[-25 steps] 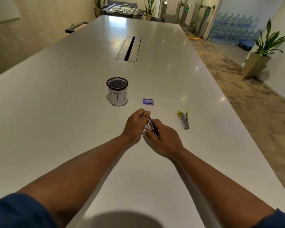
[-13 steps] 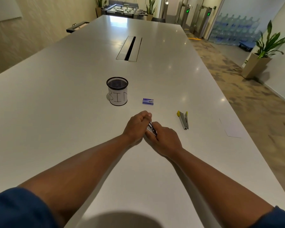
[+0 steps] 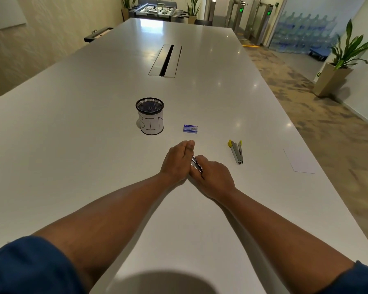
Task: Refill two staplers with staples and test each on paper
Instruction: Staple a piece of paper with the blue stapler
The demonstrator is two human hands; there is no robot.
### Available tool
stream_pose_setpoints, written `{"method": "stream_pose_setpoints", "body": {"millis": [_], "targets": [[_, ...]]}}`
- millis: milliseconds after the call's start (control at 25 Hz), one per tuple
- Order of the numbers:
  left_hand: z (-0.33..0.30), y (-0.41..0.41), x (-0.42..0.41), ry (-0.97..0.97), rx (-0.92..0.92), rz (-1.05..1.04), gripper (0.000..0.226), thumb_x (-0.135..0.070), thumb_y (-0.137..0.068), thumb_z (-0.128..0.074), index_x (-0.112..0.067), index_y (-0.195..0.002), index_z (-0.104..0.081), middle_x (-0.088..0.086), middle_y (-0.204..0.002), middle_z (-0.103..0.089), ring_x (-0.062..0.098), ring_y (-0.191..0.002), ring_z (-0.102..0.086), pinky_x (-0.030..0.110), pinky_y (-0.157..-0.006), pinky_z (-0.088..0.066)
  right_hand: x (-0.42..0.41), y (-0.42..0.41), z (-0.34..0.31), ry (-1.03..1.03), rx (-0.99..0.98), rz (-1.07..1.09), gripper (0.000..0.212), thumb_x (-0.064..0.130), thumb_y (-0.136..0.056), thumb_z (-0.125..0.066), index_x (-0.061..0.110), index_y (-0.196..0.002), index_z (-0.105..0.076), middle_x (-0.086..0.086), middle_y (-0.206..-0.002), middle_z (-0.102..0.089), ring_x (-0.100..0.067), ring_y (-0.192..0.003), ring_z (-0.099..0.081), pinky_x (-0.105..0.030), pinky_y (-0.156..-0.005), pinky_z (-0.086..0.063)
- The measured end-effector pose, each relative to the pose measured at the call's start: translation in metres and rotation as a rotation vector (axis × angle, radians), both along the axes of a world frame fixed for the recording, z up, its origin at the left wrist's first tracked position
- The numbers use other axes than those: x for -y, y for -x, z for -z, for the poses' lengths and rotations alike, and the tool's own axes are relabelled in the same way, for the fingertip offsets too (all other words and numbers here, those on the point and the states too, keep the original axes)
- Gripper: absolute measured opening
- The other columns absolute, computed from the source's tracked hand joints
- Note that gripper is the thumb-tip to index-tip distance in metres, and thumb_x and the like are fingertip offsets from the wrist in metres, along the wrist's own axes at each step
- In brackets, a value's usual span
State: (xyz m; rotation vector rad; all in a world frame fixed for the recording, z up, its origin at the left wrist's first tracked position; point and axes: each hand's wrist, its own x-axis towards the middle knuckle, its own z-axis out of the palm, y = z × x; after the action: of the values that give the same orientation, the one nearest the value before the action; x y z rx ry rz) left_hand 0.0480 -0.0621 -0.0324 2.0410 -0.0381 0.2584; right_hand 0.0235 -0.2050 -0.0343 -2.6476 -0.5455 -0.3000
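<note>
A dark metal stapler [image 3: 196, 165] lies on the white table [image 3: 72, 145], mostly hidden between my hands. My left hand [image 3: 176, 161] presses flat on its left side, fingers straight and together. My right hand [image 3: 212, 176] wraps around it from the right. A second stapler [image 3: 236, 152], grey with yellow ends, lies to the right, open and untouched. A small blue staple box [image 3: 190, 128] sits just beyond my hands. A white sheet of paper [image 3: 299, 161] lies near the table's right edge.
A black mesh cup [image 3: 150, 116] labelled BIN stands left of the staple box. A cable slot [image 3: 165, 60] runs along the table's middle farther back. The table's right edge drops to a carpeted floor with a potted plant [image 3: 338, 64].
My left hand has flattened and stretched forward against the stapler, covering more of it. My right hand has stayed around it.
</note>
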Motion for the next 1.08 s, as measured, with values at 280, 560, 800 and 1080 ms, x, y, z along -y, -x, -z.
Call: {"method": "stream_pose_setpoints", "body": {"millis": [280, 560, 800, 1080], "targets": [[0.0015, 0.0015, 0.0020, 0.013, 0.024, -0.029, 0.045, -0.045, -0.108, -0.035, -0.018, -0.078, -0.056, -0.001, -0.071, -0.064, 0.019, -0.066, -0.062, 0.041, -0.066, -0.052, 0.0008, 0.0018, -0.0002, -0.004, -0.005, 0.002, 0.059, 0.068, -0.092, -0.026, 0.016, -0.096, -0.054, 0.001, -0.066, -0.059, -0.028, -0.056, -0.057, -0.044, -0.056, -0.050], [0.0022, 0.0011, 0.0033, 0.011, 0.035, -0.049, 0.042, -0.046, -0.106, -0.034, -0.027, -0.071, -0.050, -0.006, -0.067, -0.060, 0.014, -0.062, -0.059, 0.035, -0.061, -0.048, 0.0010, 0.0019, -0.0026, -0.019, -0.019, -0.005, 0.062, 0.068, -0.092, -0.026, 0.013, -0.095, -0.055, -0.004, -0.068, -0.063, -0.029, -0.057, -0.057, -0.046, -0.058, -0.051], [0.0034, 0.0015, 0.0026, -0.015, 0.042, -0.053, 0.044, -0.045, -0.107, -0.034, -0.023, -0.073, -0.051, -0.004, -0.069, -0.063, 0.014, -0.064, -0.061, 0.031, -0.061, -0.048, 0.0009, 0.0052, -0.0044, 0.014, -0.008, -0.002, 0.056, 0.063, -0.094, -0.030, 0.011, -0.092, -0.052, -0.007, -0.067, -0.062, -0.033, -0.057, -0.056, -0.046, -0.056, -0.049], [0.0043, 0.0002, 0.0020, -0.002, 0.046, -0.058, 0.048, -0.042, -0.108, -0.033, -0.010, -0.080, -0.057, 0.000, -0.070, -0.064, 0.020, -0.067, -0.064, 0.037, -0.062, -0.050, -0.0002, 0.0050, -0.0006, 0.002, 0.034, 0.000, 0.049, 0.062, -0.096, -0.031, 0.016, -0.085, -0.045, -0.003, -0.062, -0.058, -0.032, -0.053, -0.051, -0.036, -0.051, -0.036]]}}
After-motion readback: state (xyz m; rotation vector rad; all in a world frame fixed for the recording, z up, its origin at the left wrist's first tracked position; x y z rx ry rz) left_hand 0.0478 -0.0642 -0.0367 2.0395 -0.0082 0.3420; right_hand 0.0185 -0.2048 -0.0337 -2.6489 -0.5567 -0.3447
